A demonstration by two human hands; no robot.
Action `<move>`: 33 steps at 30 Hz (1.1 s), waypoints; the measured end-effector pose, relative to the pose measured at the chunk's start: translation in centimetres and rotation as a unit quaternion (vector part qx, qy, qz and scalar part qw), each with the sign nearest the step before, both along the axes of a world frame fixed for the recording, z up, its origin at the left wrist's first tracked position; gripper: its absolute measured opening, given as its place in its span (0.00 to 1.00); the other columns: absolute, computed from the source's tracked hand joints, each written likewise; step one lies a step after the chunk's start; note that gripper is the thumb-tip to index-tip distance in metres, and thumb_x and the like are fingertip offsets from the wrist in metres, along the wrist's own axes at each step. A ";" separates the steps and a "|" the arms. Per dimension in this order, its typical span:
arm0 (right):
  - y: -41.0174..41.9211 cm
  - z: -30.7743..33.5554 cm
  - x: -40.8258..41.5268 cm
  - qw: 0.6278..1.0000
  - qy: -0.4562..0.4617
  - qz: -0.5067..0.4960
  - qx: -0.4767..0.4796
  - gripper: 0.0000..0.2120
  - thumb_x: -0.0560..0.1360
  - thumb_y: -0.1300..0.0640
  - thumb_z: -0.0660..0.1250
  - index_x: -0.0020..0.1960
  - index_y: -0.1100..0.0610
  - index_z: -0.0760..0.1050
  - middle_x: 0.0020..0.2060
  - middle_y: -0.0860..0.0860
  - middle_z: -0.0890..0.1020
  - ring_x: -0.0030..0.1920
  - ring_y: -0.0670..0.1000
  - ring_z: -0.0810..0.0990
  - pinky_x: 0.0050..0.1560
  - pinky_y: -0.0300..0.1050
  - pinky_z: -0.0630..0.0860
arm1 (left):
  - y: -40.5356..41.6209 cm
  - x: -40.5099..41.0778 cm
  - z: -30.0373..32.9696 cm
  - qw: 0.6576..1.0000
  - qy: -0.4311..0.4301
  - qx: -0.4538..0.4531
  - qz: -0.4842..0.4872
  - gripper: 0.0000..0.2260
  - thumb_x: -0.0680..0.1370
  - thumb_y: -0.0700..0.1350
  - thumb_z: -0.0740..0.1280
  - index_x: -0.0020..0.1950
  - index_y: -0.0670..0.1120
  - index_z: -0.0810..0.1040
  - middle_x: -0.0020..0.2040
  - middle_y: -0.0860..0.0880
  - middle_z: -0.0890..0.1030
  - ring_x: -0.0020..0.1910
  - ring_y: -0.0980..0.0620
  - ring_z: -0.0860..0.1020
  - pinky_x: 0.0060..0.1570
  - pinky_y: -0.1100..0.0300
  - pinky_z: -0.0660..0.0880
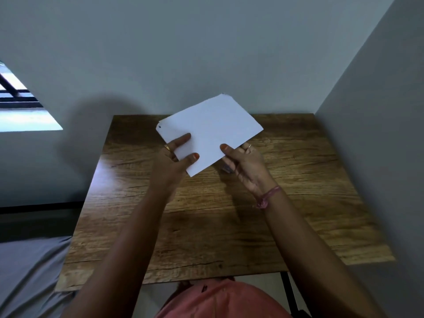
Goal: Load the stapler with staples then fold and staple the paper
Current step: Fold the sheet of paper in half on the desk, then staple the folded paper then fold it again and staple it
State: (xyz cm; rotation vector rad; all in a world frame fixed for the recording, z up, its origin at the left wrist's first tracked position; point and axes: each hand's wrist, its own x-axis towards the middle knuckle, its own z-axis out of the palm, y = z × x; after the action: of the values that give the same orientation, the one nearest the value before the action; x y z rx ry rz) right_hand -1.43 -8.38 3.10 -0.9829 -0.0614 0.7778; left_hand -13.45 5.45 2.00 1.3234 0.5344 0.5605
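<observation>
paper (213,131) appears folded, with a dark mark near one corner, possibly a staple. your left hand (176,157) and right hand (243,161) each pinch its near edge above the table (298,203); no stapler is visible.

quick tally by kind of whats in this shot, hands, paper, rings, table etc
Bare hands: 2, left hand and right hand
White folded paper sheet: 1
Gold finger rings: 2
Pink wrist thread: 1
Brown wooden table: 1
Total: 7
</observation>
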 end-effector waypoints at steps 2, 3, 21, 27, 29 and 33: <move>-0.9 0.0 1.1 1.000 0.000 -0.022 -0.015 0.16 0.72 0.69 0.69 0.59 0.63 0.74 0.54 0.56 0.83 0.54 0.53 0.83 0.50 0.45 0.81 | 0.1 0.0 -0.2 1.000 0.021 0.000 -0.013 0.21 0.68 0.39 0.75 0.58 0.55 0.80 0.62 0.51 0.73 0.59 0.49 0.75 0.50 0.49 0.80; -1.3 0.0 1.7 0.999 0.004 -0.033 -0.023 0.16 0.72 0.69 0.69 0.60 0.64 0.74 0.56 0.58 0.82 0.56 0.54 0.81 0.53 0.47 0.80 | 0.1 -0.1 -0.2 0.999 0.027 -0.005 -0.022 0.22 0.67 0.39 0.75 0.58 0.55 0.80 0.63 0.51 0.73 0.59 0.49 0.75 0.50 0.49 0.80; -6.4 -5.3 7.7 0.826 -0.312 -0.072 -0.463 0.17 0.73 0.55 0.71 0.58 0.63 0.77 0.53 0.59 0.82 0.55 0.54 0.80 0.51 0.45 0.78 | 1.1 0.5 -0.6 0.997 0.019 0.025 -0.071 0.27 0.70 0.37 0.74 0.64 0.59 0.75 0.63 0.55 0.71 0.60 0.51 0.74 0.50 0.51 0.81; -4.7 -7.6 6.2 0.708 -0.407 0.025 -0.577 0.17 0.73 0.56 0.70 0.59 0.61 0.76 0.56 0.58 0.79 0.55 0.54 0.78 0.58 0.50 0.76 | 1.0 2.0 0.6 0.995 -0.011 0.038 -0.096 0.27 0.70 0.39 0.74 0.65 0.58 0.74 0.64 0.52 0.70 0.63 0.49 0.73 0.51 0.49 0.80; -4.6 -7.3 6.4 0.722 -0.379 0.015 -0.579 0.14 0.73 0.60 0.70 0.57 0.62 0.77 0.53 0.59 0.81 0.52 0.55 0.80 0.53 0.48 0.77 | 0.9 2.6 1.4 0.994 -0.019 0.032 -0.101 0.26 0.71 0.37 0.73 0.64 0.58 0.75 0.66 0.50 0.69 0.63 0.49 0.73 0.51 0.48 0.80; -5.7 -6.1 5.9 0.831 -0.236 0.004 -0.504 0.19 0.68 0.62 0.75 0.59 0.61 0.77 0.49 0.55 0.82 0.50 0.53 0.80 0.45 0.43 0.76 | 0.7 3.7 3.6 0.987 -0.078 0.019 -0.140 0.27 0.71 0.35 0.73 0.66 0.56 0.74 0.63 0.56 0.75 0.60 0.55 0.77 0.48 0.54 0.80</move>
State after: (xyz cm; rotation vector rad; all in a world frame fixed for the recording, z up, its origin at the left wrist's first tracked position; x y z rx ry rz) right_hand 4.50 -14.05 -3.02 -2.1821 -0.0828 0.5264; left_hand -9.79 6.15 5.58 1.3495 0.2044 0.4373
